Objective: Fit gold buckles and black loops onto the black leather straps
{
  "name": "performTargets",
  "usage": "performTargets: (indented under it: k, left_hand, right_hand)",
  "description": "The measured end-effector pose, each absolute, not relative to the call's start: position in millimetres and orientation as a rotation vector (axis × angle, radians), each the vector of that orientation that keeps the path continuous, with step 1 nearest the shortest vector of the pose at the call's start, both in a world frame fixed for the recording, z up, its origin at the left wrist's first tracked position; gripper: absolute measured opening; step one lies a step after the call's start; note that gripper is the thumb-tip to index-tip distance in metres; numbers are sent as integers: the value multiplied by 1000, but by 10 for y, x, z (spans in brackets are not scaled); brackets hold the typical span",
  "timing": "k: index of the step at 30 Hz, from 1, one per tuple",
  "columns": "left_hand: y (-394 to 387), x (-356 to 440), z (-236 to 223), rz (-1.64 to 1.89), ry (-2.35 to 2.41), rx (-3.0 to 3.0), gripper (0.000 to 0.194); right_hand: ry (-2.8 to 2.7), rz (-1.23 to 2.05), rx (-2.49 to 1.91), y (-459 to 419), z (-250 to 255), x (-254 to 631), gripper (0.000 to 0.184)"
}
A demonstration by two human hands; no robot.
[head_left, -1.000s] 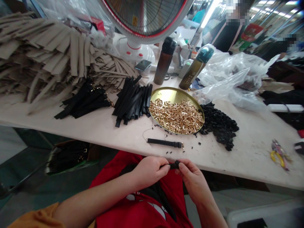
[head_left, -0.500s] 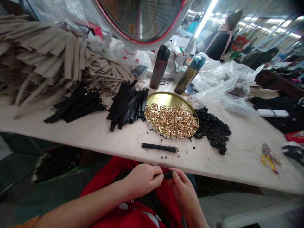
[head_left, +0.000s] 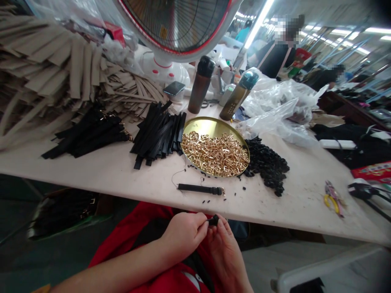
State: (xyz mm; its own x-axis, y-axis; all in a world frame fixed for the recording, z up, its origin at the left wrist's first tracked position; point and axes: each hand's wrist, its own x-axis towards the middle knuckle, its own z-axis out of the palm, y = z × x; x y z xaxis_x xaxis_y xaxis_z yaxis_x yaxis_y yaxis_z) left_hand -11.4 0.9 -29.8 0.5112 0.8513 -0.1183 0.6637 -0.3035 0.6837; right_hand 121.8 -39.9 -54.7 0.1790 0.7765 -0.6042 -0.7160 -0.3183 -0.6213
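Note:
Just off the table's front edge, over my lap, my left hand [head_left: 187,232] is closed on a black strap [head_left: 213,220], most of it hidden in the fingers. My right hand [head_left: 224,240] pinches the strap's other end, where a small black loop seems to sit. Beyond my hands, a finished-looking black strap with a gold buckle [head_left: 200,189] lies on the table. A golden round tray [head_left: 210,122] holds a heap of small gold buckles [head_left: 216,154]. To its right is a pile of black loops [head_left: 265,165]; to its left, a stack of black straps [head_left: 159,134].
Buckled black straps [head_left: 88,134] lie at left before heaped beige strips [head_left: 51,61]. A fan [head_left: 166,67], two bottles [head_left: 200,85] and a phone [head_left: 174,88] stand behind. Yellow-handled pliers [head_left: 332,199] lie at right. A box of straps [head_left: 65,211] sits below the table.
The view has shifted, so the table's contents appear further left. Both hands stay on the strap; my right hand has turned slightly, its fingers curling more beneath the strap's end.

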Motion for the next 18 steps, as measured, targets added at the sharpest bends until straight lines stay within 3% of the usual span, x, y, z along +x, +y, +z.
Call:
performTargets:
  k: [10, 16, 18]
  left_hand:
    - [-17, -105, -317, 343, 1207, 1905, 28]
    - [88, -249, -283, 282, 989, 1686, 22]
    - [108, -300, -243, 252, 939, 1564, 30]
  right_hand:
    - [-41, 1542, -1106, -505, -571, 1043, 11]
    - [-212, 1459, -1247, -415, -547, 1172, 15]
    - [-245, 1439, -1283, -379, -536, 1212, 15]
